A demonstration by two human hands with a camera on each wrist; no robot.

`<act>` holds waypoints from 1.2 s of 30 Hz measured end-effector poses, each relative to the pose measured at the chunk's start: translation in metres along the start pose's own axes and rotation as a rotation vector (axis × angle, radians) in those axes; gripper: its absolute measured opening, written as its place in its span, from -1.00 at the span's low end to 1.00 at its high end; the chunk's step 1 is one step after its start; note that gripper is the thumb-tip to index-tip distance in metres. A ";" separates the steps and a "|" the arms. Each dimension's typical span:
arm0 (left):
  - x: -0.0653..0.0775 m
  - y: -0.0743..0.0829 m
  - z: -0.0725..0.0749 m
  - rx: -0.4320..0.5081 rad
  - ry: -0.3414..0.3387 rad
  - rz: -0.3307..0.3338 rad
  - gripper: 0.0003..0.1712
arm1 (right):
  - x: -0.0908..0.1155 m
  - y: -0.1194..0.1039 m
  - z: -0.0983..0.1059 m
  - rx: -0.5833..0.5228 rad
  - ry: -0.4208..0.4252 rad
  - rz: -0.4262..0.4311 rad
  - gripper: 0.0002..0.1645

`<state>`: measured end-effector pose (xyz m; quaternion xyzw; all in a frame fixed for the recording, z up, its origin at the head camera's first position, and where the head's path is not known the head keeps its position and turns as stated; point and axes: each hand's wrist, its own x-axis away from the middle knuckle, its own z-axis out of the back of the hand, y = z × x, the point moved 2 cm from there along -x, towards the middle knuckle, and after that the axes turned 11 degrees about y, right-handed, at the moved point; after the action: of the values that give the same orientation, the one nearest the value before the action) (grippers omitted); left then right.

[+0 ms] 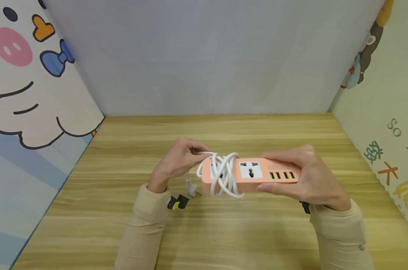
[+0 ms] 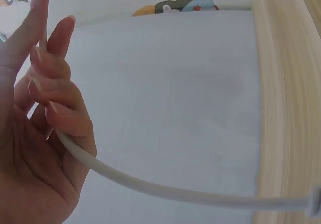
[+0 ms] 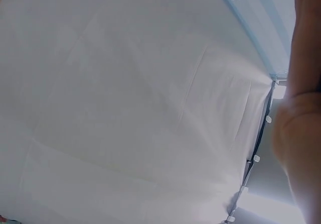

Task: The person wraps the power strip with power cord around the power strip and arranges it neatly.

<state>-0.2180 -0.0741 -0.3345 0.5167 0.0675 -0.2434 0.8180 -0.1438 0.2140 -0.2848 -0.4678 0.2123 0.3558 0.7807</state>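
A peach-coloured power strip (image 1: 254, 186) with white sockets and several USB ports is held over the table. My right hand (image 1: 313, 178) grips its right end, thumb on the near side and fingers along the far side. White cord (image 1: 226, 176) is wound in crossing loops round the strip's left part. My left hand (image 1: 180, 159) holds the cord beside the strip's left end; in the left wrist view the cord (image 2: 150, 188) runs through its curled fingers (image 2: 70, 118). The white plug (image 1: 192, 187) hangs below the left hand. The right wrist view shows only part of the right hand (image 3: 301, 133).
The wood-grain table (image 1: 257, 232) lies beneath both hands. A grey-white sheet (image 1: 207, 56) stands behind it, with cartoon-printed panels (image 1: 38, 86) at the left and a lettered panel (image 1: 375, 123) at the right. Black wrist gear (image 1: 178, 202) shows by the left cuff.
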 end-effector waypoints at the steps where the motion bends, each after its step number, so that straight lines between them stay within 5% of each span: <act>1: 0.000 0.000 0.000 -0.006 0.030 0.003 -0.91 | 0.000 0.000 0.000 -0.008 -0.010 -0.009 -0.36; 6: -0.001 0.000 0.000 0.014 0.176 -0.001 -0.80 | -0.001 0.001 0.000 -0.016 -0.051 -0.028 -0.40; 11: 0.000 0.005 0.001 0.035 0.250 -0.051 -0.78 | -0.001 0.002 0.002 0.033 -0.068 -0.049 -0.40; 24: 0.005 0.028 -0.002 0.007 0.336 -0.106 -0.73 | -0.003 0.005 -0.007 0.185 -0.127 -0.006 -0.52; 36: 0.016 0.047 0.002 -0.018 0.310 -0.034 -0.80 | -0.005 0.012 -0.019 0.287 -0.199 -0.071 -0.59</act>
<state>-0.1824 -0.0644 -0.3008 0.5397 0.2039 -0.1740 0.7981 -0.1557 0.1993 -0.2970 -0.3212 0.1661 0.3383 0.8688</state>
